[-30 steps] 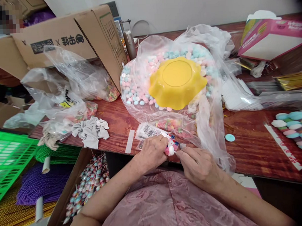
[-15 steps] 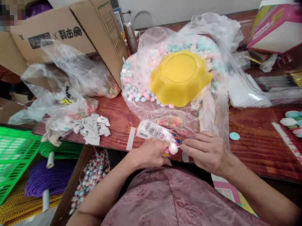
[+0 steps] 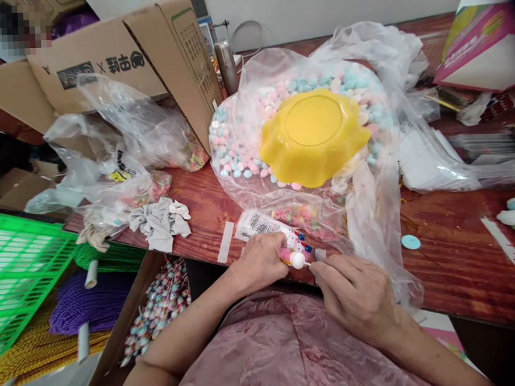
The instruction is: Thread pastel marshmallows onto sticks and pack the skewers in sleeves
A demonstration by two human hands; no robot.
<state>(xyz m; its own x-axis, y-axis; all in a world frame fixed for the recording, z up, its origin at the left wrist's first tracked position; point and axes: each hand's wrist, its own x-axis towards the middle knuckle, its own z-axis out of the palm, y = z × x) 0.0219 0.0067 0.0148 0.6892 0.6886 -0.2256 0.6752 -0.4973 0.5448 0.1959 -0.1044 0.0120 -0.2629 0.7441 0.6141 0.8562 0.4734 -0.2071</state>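
Note:
My left hand point(image 3: 260, 261) is closed around a small printed packet point(image 3: 271, 229) with a barcode label, at the near edge of the wooden table point(image 3: 452, 264). A round white candy on a thin stick point(image 3: 298, 260) sits between both hands. My right hand point(image 3: 355, 288) pinches the stick end with fingers closed. Just beyond lies a big clear bag of pastel candies point(image 3: 247, 142) with an upturned yellow bowl point(image 3: 313, 135) on top.
An open cardboard box point(image 3: 119, 62) and crumpled clear bags point(image 3: 111, 159) stand at left, with grey cloth bows point(image 3: 160, 220). A box of finished lollipops point(image 3: 155, 305) and a green crate point(image 3: 17, 266) sit below the table. A blue disc point(image 3: 410, 242) lies at right.
My right hand has drawn back toward me and now pinches lower on the stick; the candy sits slightly lower against the packet. The view shifted a little.

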